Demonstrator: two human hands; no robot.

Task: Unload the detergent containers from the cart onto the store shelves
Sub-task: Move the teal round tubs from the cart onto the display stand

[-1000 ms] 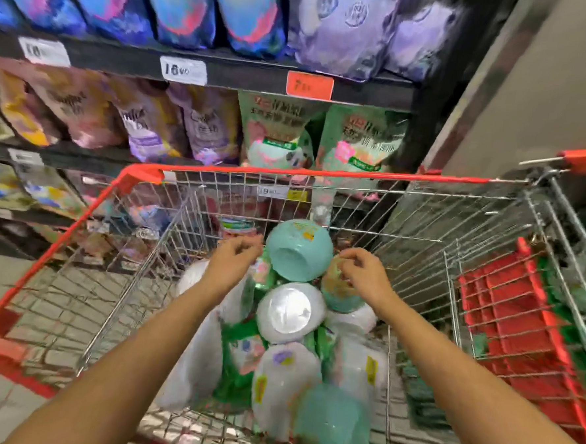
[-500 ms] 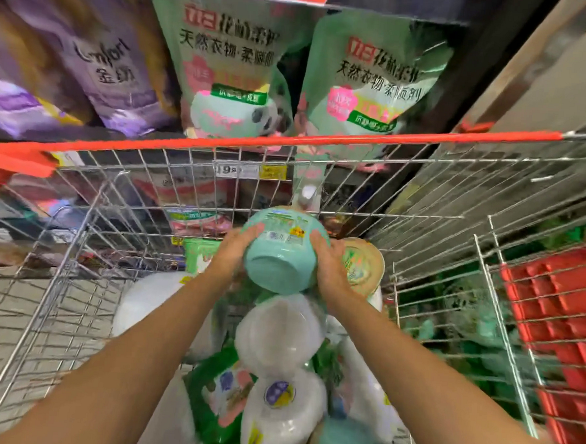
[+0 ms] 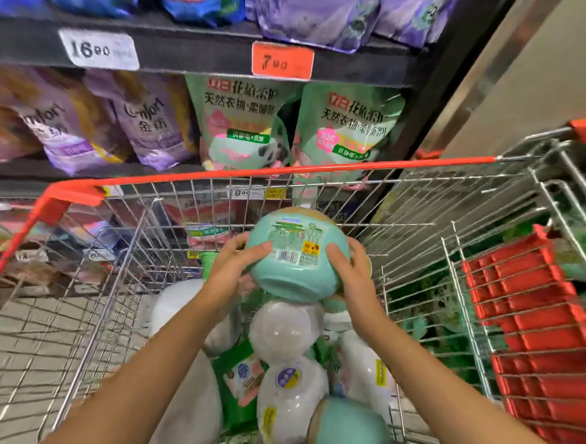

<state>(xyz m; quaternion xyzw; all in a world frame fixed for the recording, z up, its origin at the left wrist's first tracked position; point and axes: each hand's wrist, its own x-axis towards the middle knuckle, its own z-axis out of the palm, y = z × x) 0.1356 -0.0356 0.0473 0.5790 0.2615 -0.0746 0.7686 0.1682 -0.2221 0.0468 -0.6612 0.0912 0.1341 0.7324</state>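
Teal tub [image 3: 295, 277] lifted higher, seemingly off the pile [image 3: 285, 327], left hand [image 3: 234, 266] and right hand [image 3: 353, 277] clasping its sides

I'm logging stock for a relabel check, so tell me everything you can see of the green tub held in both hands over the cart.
The green tub is round and squat, mint-coloured, seemingly glossy plastic, with a tan lid at its far end. It lies tipped, base toward the camera, a printed label with barcode facing up. The left hand grips its left side, the right hand its right, holding it above white bottles in the wire cart.
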